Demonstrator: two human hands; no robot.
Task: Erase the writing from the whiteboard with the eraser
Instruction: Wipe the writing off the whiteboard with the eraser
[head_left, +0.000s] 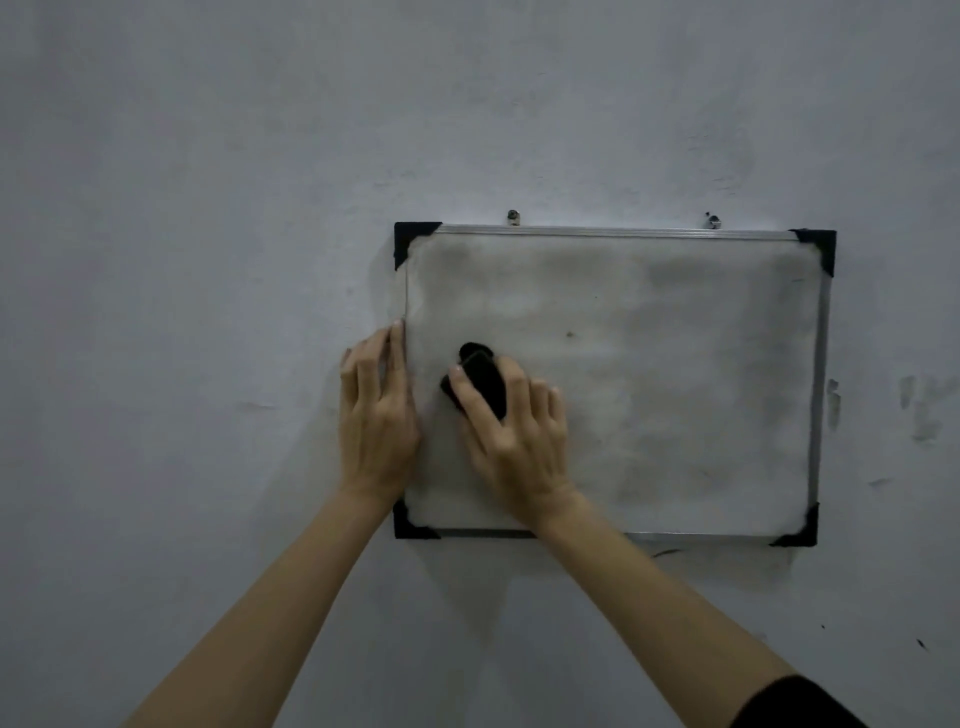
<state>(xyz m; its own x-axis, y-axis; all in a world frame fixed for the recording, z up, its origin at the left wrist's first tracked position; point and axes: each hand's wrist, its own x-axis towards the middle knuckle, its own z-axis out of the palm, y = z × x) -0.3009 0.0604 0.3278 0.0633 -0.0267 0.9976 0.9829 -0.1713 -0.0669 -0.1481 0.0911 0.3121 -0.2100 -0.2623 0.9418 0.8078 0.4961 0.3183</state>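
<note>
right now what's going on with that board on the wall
A person is erasing a whiteboard that hangs on a wall. The right hand grips a black eraser against the board's lower left area. The left hand rests with straight fingers along the board's left edge. No readable writing shows, only grey smears and a small dark spot near the middle.

The person's two arms are slim. The left forearm (270, 597) is bare along all of its visible length, from the left hand (376, 415) back to the near edge. The right forearm (665, 597) is bare behind the right hand (514, 441) until a black sleeve (795, 701) covers it at the near right corner. The nails that show are trimmed short.
</note>
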